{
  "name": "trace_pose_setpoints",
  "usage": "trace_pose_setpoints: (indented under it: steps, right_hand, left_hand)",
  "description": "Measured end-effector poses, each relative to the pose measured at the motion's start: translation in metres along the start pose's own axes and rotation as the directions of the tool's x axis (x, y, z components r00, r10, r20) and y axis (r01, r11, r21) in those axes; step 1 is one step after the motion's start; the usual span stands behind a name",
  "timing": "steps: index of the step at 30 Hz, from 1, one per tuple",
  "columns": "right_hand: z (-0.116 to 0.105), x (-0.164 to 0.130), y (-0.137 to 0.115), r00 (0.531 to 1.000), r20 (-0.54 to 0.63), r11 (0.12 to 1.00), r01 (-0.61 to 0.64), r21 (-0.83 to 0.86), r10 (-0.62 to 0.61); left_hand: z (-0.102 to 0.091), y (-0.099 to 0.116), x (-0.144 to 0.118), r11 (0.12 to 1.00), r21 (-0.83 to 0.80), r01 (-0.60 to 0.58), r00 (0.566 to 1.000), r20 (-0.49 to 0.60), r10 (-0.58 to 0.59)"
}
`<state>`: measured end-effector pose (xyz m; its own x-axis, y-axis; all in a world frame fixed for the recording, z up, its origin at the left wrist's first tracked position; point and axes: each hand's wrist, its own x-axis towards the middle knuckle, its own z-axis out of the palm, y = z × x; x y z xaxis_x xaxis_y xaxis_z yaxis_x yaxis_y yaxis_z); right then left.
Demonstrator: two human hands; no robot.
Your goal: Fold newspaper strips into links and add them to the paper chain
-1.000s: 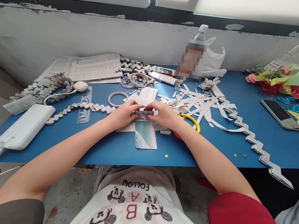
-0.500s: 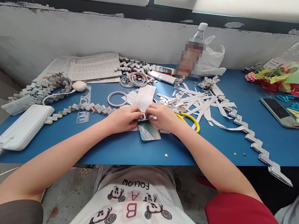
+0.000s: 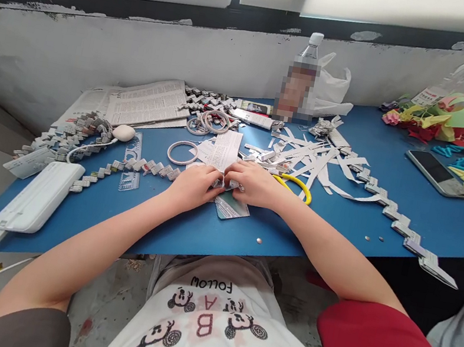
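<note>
Close together over the middle of the blue table [image 3: 330, 227], both my hands have their fingers curled in a pinch. My left hand [image 3: 197, 186] and my right hand [image 3: 252, 184] hold a small folded paper strip [image 3: 233, 185], mostly hidden by the fingers. Right under them lies a teal-and-white card [image 3: 232, 207]. Just beyond the fingertips is a sheet of printed paper [image 3: 224, 151]. A zigzag chain of folded paper [image 3: 154, 167] runs leftward from my left hand. Yellow scissor handles [image 3: 301, 187] lie beside my right wrist.
Tape rolls [image 3: 182, 153], loose white paper strips [image 3: 307, 154] and folded newspapers [image 3: 148, 102] lie behind the hands. A white power bank [image 3: 39, 196] with cables is at left. Another paper chain [image 3: 402, 227], a phone [image 3: 436, 172] and a bottle [image 3: 299, 84] are further right.
My hands have shifted slightly, the fingers changing position around the paper strip. The view has moved a little; the other things lie as before.
</note>
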<state>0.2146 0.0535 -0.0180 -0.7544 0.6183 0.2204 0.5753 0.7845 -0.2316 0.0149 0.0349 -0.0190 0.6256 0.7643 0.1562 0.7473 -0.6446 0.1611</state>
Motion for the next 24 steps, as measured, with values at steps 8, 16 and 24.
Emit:
trace_pose_setpoints:
  steps: [8,16,24]
  right_hand:
    - [-0.003,0.001,0.006,0.986,0.049,0.955,-0.164,0.249,0.157]
    - [0.000,0.001,0.006,0.988,-0.035,0.930,-0.132,0.344,0.153]
    - [-0.002,-0.008,0.001,0.994,-0.008,0.959,-0.100,0.266,0.105]
  left_hand:
    - [-0.002,0.008,-0.002,0.996,0.075,0.039,0.999,0.006,-0.039]
    - [-0.005,0.013,-0.004,0.993,0.066,0.102,0.995,-0.012,-0.101]
    - [-0.001,0.021,-0.012,0.997,0.082,-0.008,0.997,-0.074,0.014]
